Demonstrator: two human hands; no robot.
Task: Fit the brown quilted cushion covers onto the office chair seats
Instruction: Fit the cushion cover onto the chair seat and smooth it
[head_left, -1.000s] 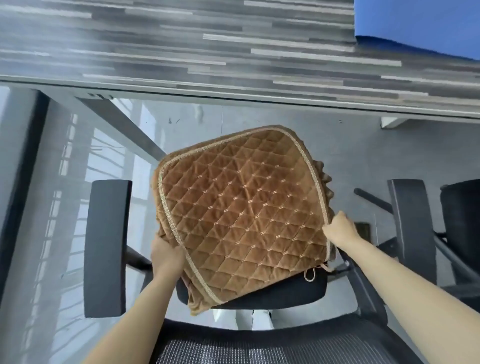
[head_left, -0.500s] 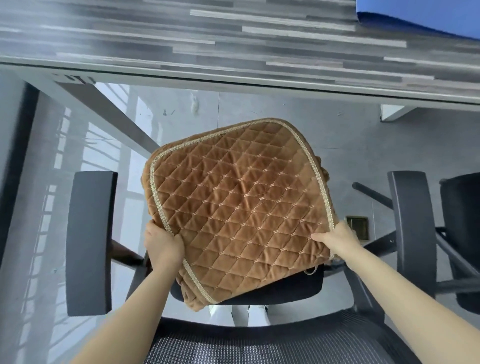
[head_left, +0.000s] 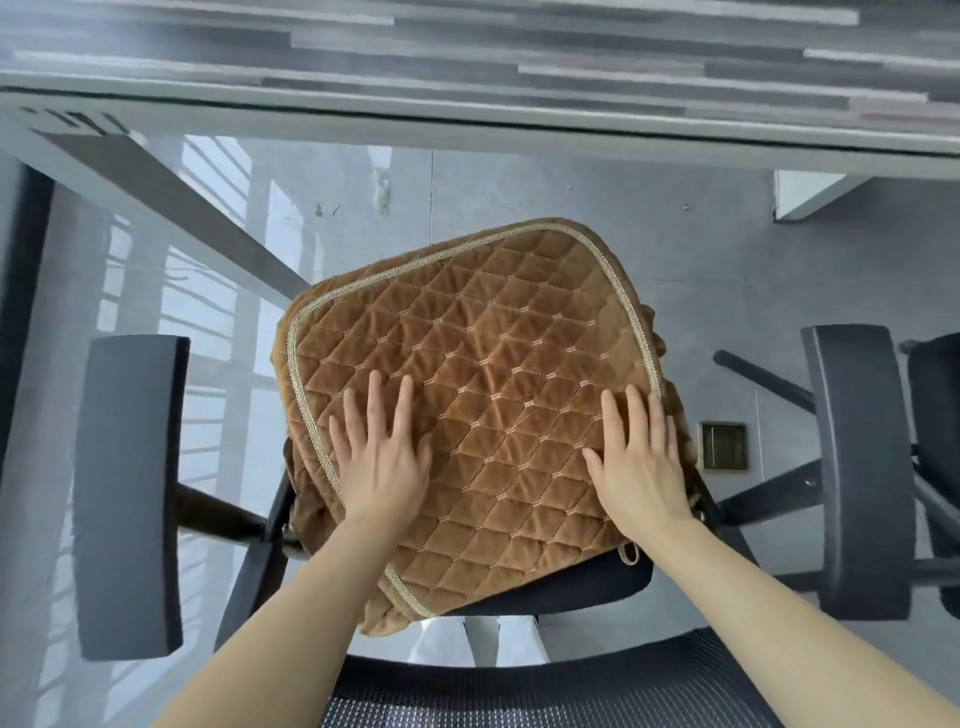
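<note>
Grip: left hand (head_left: 382, 457) and right hand (head_left: 636, 462) lay flat, fingers straight, pressing the cushion cover (head_left: 467, 395), holding nothing | cover sat skewed on the chair seat (head_left: 587, 587), between the armrests (head_left: 127, 493)

A table (head_left: 467, 67) with a striped grey wood-grain top spans the upper edge of the view; its grey frame rail and a diagonal leg (head_left: 171, 208) run beneath it. The floor (head_left: 571, 208) is glossy grey. A small brass-coloured square plate (head_left: 723, 446), possibly a floor socket, is set into it. A white block (head_left: 810, 196) stands at upper right.
</note>
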